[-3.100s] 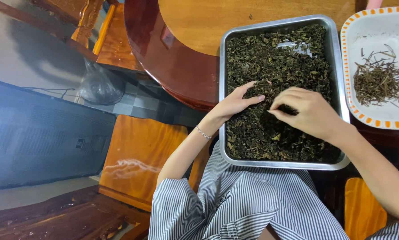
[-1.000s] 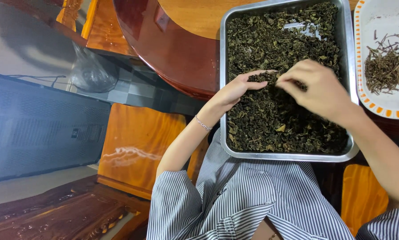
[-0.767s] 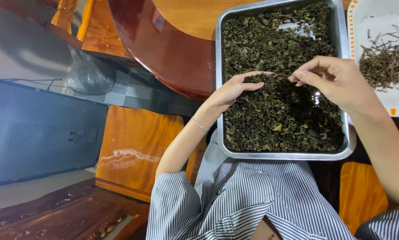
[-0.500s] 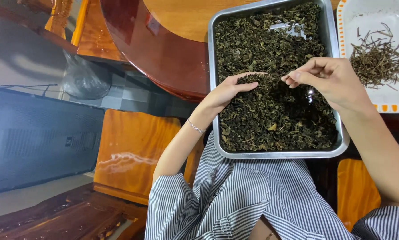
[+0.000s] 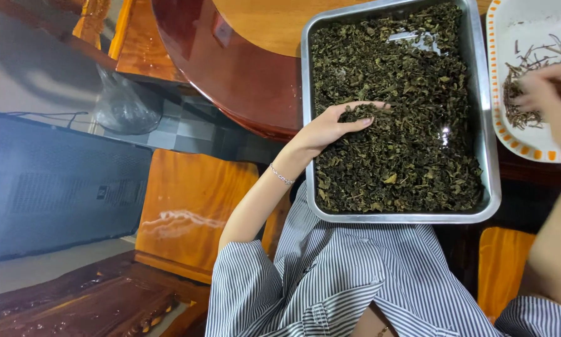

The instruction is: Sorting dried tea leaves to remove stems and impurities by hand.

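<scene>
table [image 5: 243, 56]: 1, round, red-brown rim with a lighter wood centre, top of view
chairs: 2 orange wooden seats, one [image 5: 190, 206] left of the person, one [image 5: 502, 262] lower right, partly hidden
tray [image 5: 487, 143]: 1, rectangular metal, on the table edge just in front of the person
leaves [image 5: 411, 125]: dark green dried, loose, cover nearly the whole tray floor; too many to count
plate [image 5: 511, 134]: 1, white with orange dotted rim, touching or just beside the tray's right side, cut off by frame
stems [image 5: 527, 68]: one small brown pile on the plate, count not readable
bag [image 5: 124, 106]: 1, clear plastic, on the floor left of the table
left hand [image 5: 330, 128]: in the tray's left part, palm down on the leaves, fingers [image 5: 361, 122] loosely curled over a small clump, not clenched
right hand [image 5: 552, 93]: over the plate at the stems, blurred; cannot tell if it pinches anything
bracelet [image 5: 281, 175]: 1, thin silver, left wrist
</scene>
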